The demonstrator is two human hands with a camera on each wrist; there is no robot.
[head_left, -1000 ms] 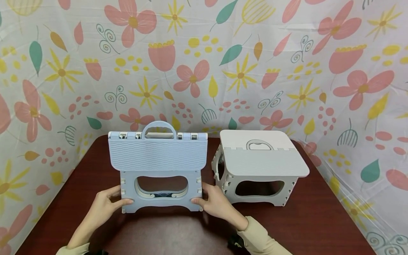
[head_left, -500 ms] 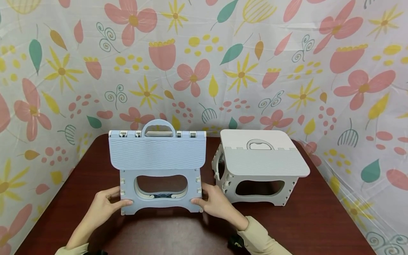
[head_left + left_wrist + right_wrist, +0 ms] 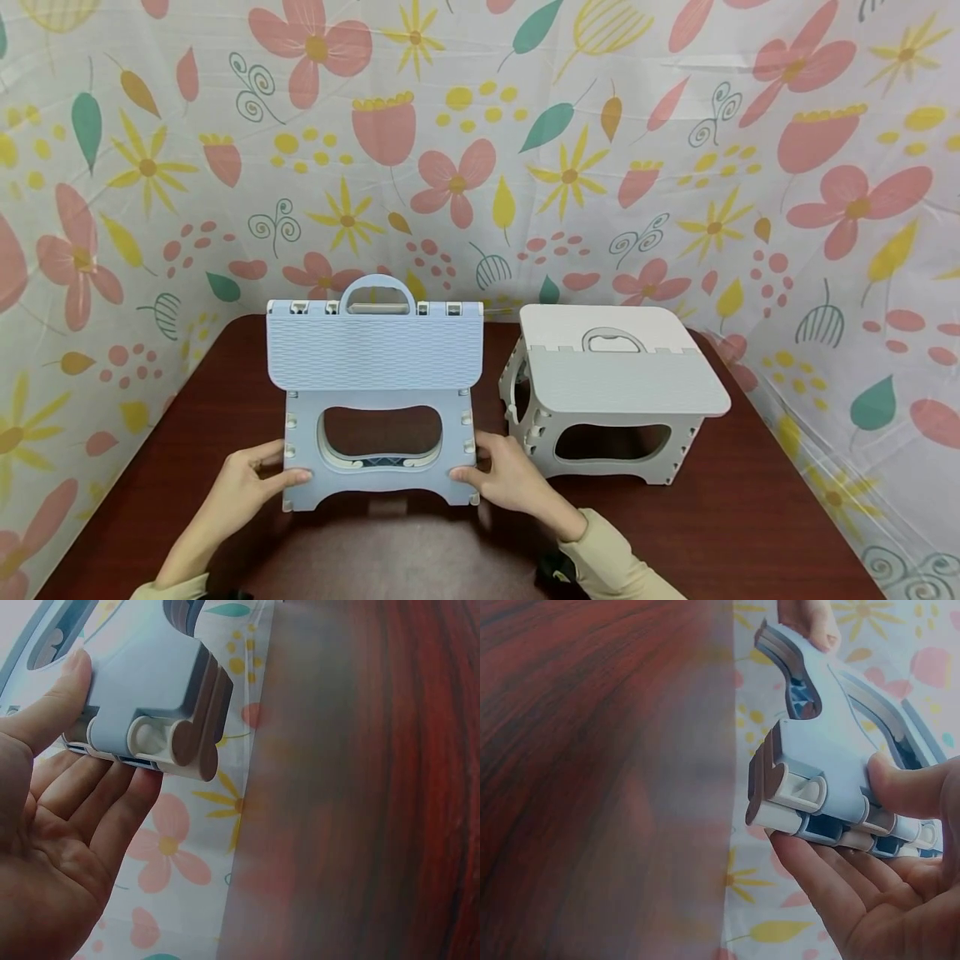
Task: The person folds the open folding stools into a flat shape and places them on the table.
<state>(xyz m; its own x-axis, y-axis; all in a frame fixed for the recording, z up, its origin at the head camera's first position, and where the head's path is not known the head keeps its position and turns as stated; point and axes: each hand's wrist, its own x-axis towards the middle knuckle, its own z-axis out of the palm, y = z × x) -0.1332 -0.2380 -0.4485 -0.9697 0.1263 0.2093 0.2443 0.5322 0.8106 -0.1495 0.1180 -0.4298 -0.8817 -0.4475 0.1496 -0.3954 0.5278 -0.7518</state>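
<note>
A light blue folding step stool (image 3: 375,350), folded flat with its carry handle on top, stands upright in the head view. My left hand (image 3: 247,483) grips its lower left edge, thumb across the front panel and fingers behind. On the opposite edge my right hand (image 3: 510,475) holds it the same way. In the left wrist view the thumb (image 3: 64,694) presses the blue panel beside the white hinge rollers. The right wrist view shows the stool's layered legs (image 3: 787,787) pinched between thumb and fingers.
A white folding step stool (image 3: 622,379), unfolded on its legs, stands to the right, close to my right hand. Both stools are on a dark red wooden table (image 3: 405,550). Behind and at the sides hangs a flower-printed cloth (image 3: 465,167).
The blue stool has tilted: its top edge and handle have risen a little in view, and its feet have come slightly nearer. Both hands keep their hold; the white stool stays put.
</note>
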